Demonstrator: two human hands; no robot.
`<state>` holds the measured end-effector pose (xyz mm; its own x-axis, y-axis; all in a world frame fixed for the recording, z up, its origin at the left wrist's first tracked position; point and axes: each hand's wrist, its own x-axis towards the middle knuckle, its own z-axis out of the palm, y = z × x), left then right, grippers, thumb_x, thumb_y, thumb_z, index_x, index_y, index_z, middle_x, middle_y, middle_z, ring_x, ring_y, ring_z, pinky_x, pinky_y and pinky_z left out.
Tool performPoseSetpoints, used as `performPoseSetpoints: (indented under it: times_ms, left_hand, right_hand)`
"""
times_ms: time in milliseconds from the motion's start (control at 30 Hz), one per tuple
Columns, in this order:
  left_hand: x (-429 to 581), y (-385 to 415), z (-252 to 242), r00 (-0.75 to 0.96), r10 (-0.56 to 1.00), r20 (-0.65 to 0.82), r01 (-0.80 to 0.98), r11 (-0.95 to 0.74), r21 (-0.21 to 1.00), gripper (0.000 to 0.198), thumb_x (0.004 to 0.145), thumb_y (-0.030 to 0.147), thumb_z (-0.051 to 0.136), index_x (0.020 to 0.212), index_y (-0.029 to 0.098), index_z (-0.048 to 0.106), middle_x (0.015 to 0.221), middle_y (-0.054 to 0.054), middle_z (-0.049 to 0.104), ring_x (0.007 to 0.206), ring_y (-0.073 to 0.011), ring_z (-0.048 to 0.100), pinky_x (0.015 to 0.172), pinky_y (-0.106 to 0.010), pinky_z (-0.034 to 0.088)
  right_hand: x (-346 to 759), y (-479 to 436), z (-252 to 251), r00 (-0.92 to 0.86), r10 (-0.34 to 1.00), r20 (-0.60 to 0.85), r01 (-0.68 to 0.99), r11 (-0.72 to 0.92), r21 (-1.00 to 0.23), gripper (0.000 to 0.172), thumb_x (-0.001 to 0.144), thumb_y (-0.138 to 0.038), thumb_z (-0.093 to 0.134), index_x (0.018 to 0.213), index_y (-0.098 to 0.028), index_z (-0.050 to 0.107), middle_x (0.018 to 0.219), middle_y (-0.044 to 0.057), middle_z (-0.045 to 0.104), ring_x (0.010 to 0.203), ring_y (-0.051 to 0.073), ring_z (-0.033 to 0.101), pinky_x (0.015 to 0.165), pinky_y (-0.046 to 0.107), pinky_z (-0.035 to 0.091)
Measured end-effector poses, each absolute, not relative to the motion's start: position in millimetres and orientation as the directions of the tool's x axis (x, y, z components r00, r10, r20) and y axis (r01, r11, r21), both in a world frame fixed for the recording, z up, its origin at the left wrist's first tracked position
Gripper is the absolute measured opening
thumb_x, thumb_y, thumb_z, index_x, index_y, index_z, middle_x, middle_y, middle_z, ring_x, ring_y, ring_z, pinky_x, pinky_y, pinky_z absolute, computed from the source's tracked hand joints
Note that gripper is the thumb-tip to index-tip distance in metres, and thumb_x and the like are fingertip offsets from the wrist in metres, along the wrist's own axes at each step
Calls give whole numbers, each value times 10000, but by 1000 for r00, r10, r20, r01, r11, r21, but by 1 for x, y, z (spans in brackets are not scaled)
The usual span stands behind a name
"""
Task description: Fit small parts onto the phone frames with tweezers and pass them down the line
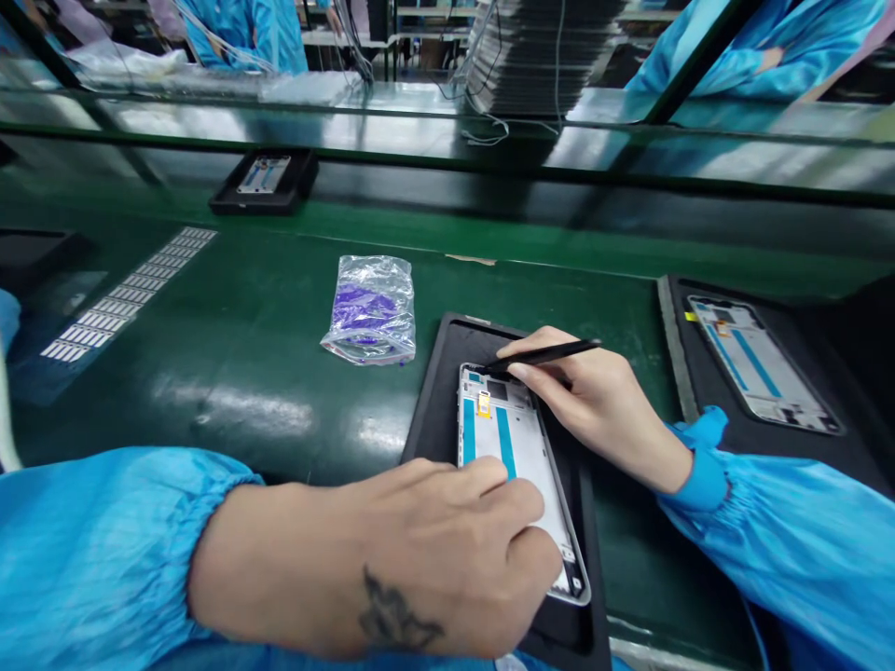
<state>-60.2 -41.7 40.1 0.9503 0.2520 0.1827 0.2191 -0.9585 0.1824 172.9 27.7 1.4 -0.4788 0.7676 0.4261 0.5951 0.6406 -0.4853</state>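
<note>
A silver phone frame [552, 485] with two blue strips and a small yellow-edged piece [484, 403] lies in a black tray [437, 387]. My right hand [601, 401] is closed round a black pen-like tool [552, 352], its tip at the frame's upper end. Across the frame's lower part rests my left hand [447, 550], its fingers curled; whatever is under its fingertips is hidden. Left of the tray lies a clear zip bag [370, 312] with purple contents.
Another phone frame [765, 363] lies in a tray [675, 345] at the right. A third tray [262, 200] stands at the back left. A strip of white labels [132, 294] lies left. People in blue sleeves are beyond the rail [419, 158].
</note>
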Motion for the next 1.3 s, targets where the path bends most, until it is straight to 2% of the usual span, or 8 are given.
performPoseSetpoints:
  times_ms: [167,400,633,767,967,1100,1300]
  left_hand:
    - [-58,-46,30,930,279,241,240,-954,180,112,966,172,460,858,173,490,848,-45,461,708,-185,425,478,-311,368]
    - [-59,-46,28,926,297,235,259,-949,177,126,985,210,472,865,178,491,857,-44,468,716,-181,430,496,-306,352]
    - [-59,-45,28,928,284,240,243,-952,187,161,996,253,481,855,175,495,848,-44,459,720,-183,422,514,-305,353]
    - [-61,-44,36,944,257,208,221,-958,181,99,977,172,482,885,153,512,855,-42,464,723,-177,423,525,-304,370]
    - [-60,-43,31,934,276,229,234,-952,195,96,962,164,480,867,164,497,842,-38,457,704,-178,415,516,-306,387]
    - [-57,-44,28,930,289,226,251,-950,183,91,964,184,487,874,173,492,858,-43,466,719,-182,437,518,-302,395]
    - [-59,-44,29,934,281,220,246,-953,175,98,957,188,504,862,176,485,850,-39,464,722,-181,444,524,-297,392]
  right_hand:
    - [176,22,-1,-507,729,459,587,682,-436,187,965,-183,558,1121,-225,651,1008,51,711,923,190,692,807,322,558]
    - [176,24,3,-412,837,361,600,547,-584,160,956,-262,574,1054,-238,699,1036,54,733,898,216,711,798,362,576]
    - [173,24,1,-361,874,324,631,485,-605,175,952,-305,566,1016,-243,717,1053,62,742,898,227,712,805,381,579]
    - [174,27,0,-355,880,316,623,475,-622,183,948,-328,570,990,-238,723,1053,61,747,892,227,712,786,376,576]
    - [174,30,3,-311,920,240,554,380,-741,204,925,-383,608,980,-228,729,1052,48,749,908,222,711,766,347,593]
    - [174,31,3,-280,939,201,517,324,-792,211,910,-406,630,988,-237,729,1062,45,751,952,236,711,800,360,603]
    - [174,32,1,-264,942,206,523,320,-790,213,907,-414,639,993,-242,728,1058,42,756,964,246,715,865,399,595]
